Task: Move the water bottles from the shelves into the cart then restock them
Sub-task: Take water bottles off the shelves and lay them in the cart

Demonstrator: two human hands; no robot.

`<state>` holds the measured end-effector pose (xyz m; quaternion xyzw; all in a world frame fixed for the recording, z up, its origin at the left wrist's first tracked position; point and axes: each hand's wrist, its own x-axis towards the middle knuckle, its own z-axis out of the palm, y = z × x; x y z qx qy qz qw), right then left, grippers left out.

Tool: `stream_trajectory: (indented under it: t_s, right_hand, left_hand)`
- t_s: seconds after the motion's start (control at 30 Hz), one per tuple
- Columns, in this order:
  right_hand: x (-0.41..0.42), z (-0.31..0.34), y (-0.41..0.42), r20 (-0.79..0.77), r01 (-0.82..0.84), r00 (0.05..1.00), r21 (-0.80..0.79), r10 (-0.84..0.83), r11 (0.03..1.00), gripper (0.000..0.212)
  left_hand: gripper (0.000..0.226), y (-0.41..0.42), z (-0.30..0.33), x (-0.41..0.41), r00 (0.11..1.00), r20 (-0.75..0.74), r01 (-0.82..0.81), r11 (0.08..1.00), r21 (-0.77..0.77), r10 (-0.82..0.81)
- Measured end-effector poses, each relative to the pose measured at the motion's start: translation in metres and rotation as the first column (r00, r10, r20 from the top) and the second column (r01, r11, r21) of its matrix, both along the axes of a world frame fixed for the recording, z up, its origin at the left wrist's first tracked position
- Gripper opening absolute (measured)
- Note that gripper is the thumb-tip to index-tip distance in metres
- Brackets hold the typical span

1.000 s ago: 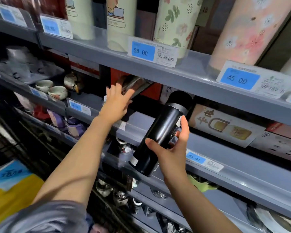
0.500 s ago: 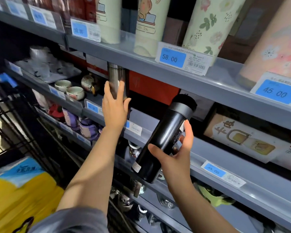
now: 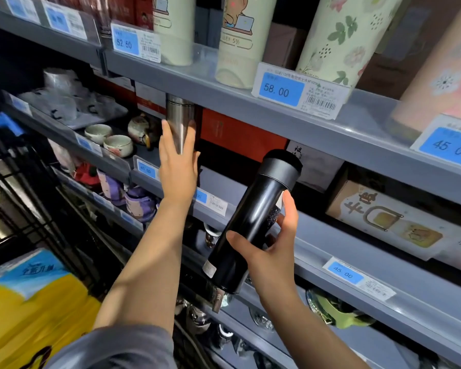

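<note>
on the top shelf (image 3: 250, 113), price tags read 52.50 (image 3: 127, 43), 58.00 (image 3: 281, 89) and 45.00 (image 3: 451, 148); a cream tumbler (image 3: 236, 46) above shows "5%". lower shelf tags read 45.00 (image 3: 343, 273), another at left (image 3: 146, 170) also 45.00, blurry. box at right (image 3: 389, 222) has chinese writing, not legible.

right hand (image 3: 272, 253) grips the black bottle (image 3: 253, 222), tilted, lid toward the far right, thumb across the near side and fingers wrapped behind, index tip on its label. bottle is in the air in front of the middle shelf edge, not on a shelf.

left hand (image 3: 177, 166) holds the steel bottle (image 3: 181, 121) upright on the middle shelf, fingers pressed together up its front, thumb on the right side. top of it sits just under the upper shelf.

black wire cart (image 3: 24, 195) at left holds a yellow and blue pack (image 3: 32, 302). teacups (image 3: 109, 138) sit far left on the shelf.

vs half a second ago: steel bottle sits the same, left hand the same grip, black bottle same tilt; view closer.
</note>
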<state>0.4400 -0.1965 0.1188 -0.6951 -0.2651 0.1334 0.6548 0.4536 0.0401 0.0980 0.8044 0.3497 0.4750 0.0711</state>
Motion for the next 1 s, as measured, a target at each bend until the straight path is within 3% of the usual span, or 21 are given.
stream_trajectory:
  t_s: [0.23,0.43,0.63,0.8,0.9,1.0]
  right_hand:
    - [0.003,-0.001,-0.005,-0.01,-0.014,1.0,0.018,0.014,1.0,0.104]
    - [0.005,-0.002,-0.01,-0.008,-0.017,1.0,0.019,0.017,1.0,0.104]
    - [0.007,0.002,-0.015,0.039,-0.009,0.999,0.002,0.009,1.0,0.099]
    - [0.01,0.012,-0.004,0.096,0.01,0.995,-0.041,-0.006,0.999,0.097]
    - [0.011,0.022,0.008,0.049,0.025,0.998,-0.011,-0.024,1.0,0.094]
    - [0.01,0.028,0.021,-0.055,0.099,0.994,0.082,-0.095,0.992,0.091]
  left_hand:
    - [0.056,-0.002,-0.01,-0.001,1.0,0.001,0.027,0.998,0.065,-0.027]
    - [0.062,-0.002,-0.009,-0.002,0.994,0.069,0.08,0.996,0.029,-0.082]
    - [0.08,-0.005,-0.014,-0.012,0.993,0.029,0.114,0.992,-0.047,-0.113]
    - [0.048,-0.048,-0.003,-0.032,0.98,0.137,0.161,0.983,-0.092,-0.148]
    - [0.032,-0.103,0.002,-0.058,0.888,0.321,0.422,0.86,-0.286,-0.329]
    - [0.043,-0.141,0.004,-0.085,0.818,0.274,0.574,0.708,-0.41,-0.505]
